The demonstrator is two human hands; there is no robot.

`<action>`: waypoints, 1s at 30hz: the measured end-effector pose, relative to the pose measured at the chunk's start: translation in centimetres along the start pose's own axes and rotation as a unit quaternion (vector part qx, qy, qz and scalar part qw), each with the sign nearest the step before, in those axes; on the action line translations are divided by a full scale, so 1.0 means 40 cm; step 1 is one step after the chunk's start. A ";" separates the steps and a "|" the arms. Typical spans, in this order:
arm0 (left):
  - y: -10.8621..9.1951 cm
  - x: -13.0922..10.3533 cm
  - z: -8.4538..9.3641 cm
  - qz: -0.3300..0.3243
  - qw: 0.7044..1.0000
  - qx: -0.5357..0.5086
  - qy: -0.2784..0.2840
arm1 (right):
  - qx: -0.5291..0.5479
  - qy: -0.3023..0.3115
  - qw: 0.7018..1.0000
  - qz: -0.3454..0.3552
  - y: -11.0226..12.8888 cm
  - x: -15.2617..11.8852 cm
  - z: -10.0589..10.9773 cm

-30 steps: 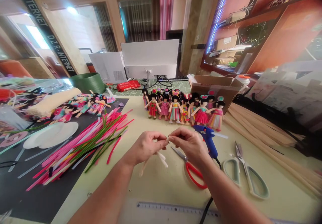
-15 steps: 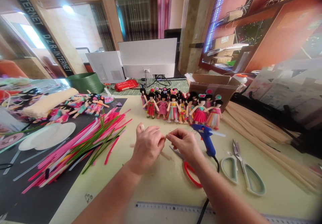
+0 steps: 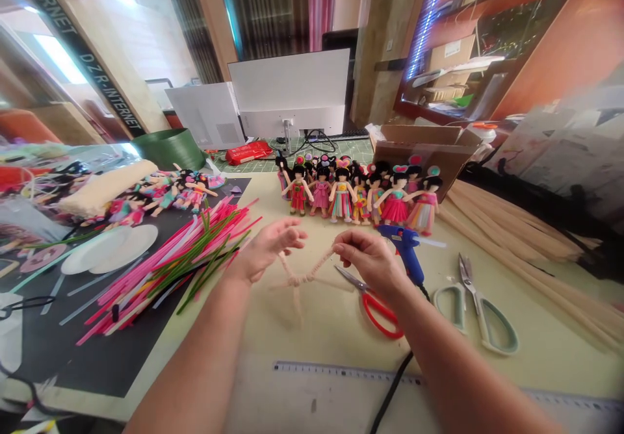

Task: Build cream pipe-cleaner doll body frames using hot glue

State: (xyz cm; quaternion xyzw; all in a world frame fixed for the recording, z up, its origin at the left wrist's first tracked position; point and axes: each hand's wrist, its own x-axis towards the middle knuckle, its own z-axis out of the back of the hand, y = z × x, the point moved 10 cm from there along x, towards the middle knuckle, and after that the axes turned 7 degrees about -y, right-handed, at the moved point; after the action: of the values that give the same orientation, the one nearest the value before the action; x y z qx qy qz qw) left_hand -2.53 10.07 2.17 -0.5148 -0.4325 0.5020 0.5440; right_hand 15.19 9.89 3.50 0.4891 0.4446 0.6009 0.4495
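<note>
Head view, now: R hand (image 3: 368, 255) pinches the tip of one coiled limb of the beige piece (image 3: 296, 280) betw. thumb & fingers; the piece hangs over the table (image 3: 263, 343), its lower limb blurred, so contact w/ the table can't be told. L hand (image 3: 268, 249), fingers parted & half curled, has no visible grip; it's just beside another limb's upper end, touching or not unclear. Cf. approx. 0.5 s ago: hands were close together, L closed over the piece; now they're apart & the limbs show spread. Judged from this, the twist seems to hold its shape, R carries most of the piece, & L is free to regrip. Nearby: red scissors (image 3: 383, 320) by the R forearm; glue gun (image 3: 409, 249) beyond R hand; dolls (image 3: 344, 197) standing farther back
</note>
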 end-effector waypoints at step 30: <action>0.001 -0.018 -0.135 0.003 0.999 0.010 0.031 | 0.055 -0.008 0.997 -0.057 -0.035 -0.002 -0.010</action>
State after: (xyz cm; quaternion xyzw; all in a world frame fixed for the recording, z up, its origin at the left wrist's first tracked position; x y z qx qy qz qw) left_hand 2.71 8.66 1.66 -0.5256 -0.4087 0.4918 0.5611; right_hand 14.96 10.05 2.06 0.4920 0.5007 0.5449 0.4585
